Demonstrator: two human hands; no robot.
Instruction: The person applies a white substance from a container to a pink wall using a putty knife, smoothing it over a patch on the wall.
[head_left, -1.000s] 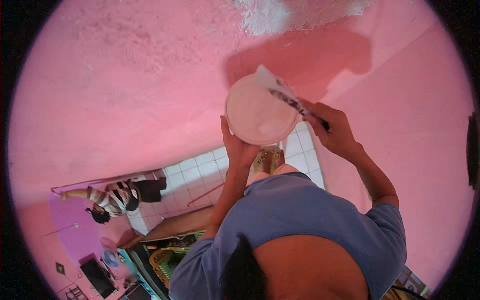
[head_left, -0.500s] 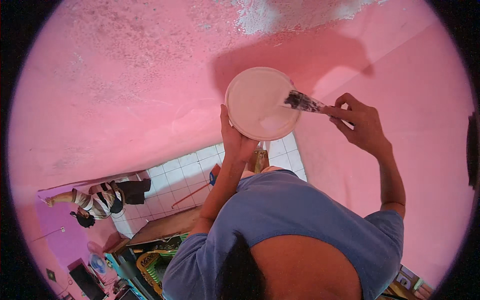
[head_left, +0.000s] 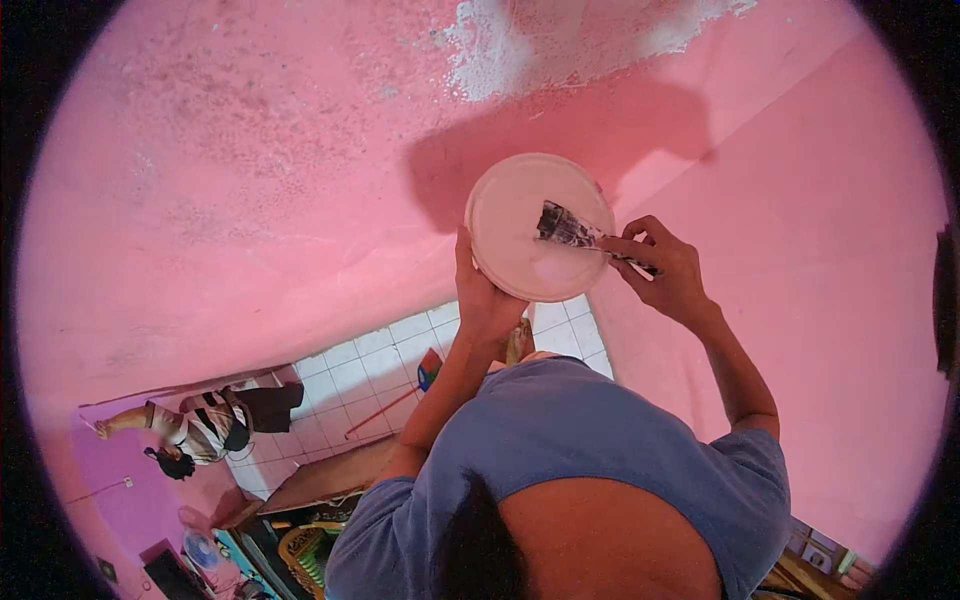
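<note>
Held from below and at its left edge by my left hand (head_left: 488, 300) is a round pale lid (head_left: 508, 205). My thumb lies along its rim, while the other fingers are hidden underneath. My right hand (head_left: 662, 270) grips the handle of a putty knife (head_left: 568, 227). Its wide, dark blade, smeared with white, is over the middle of the lid; whether it touches the surface I cannot tell. Close to the blade, a small lighter patch of paste (head_left: 556, 270) shows on the lid.
A pink wall (head_left: 270, 200) with rough spots and a bare whitish patch (head_left: 490, 50) rises ahead. At far left, another person (head_left: 215, 425) reaches toward a purple wall section (head_left: 125, 460). Tiles (head_left: 350, 375), a long red stick (head_left: 380, 415) and furniture (head_left: 300, 545) are lower left.
My right hand has moved left and down, bringing the putty knife from the lid's right edge over its middle. The lid sits slightly lower and further right in view.
</note>
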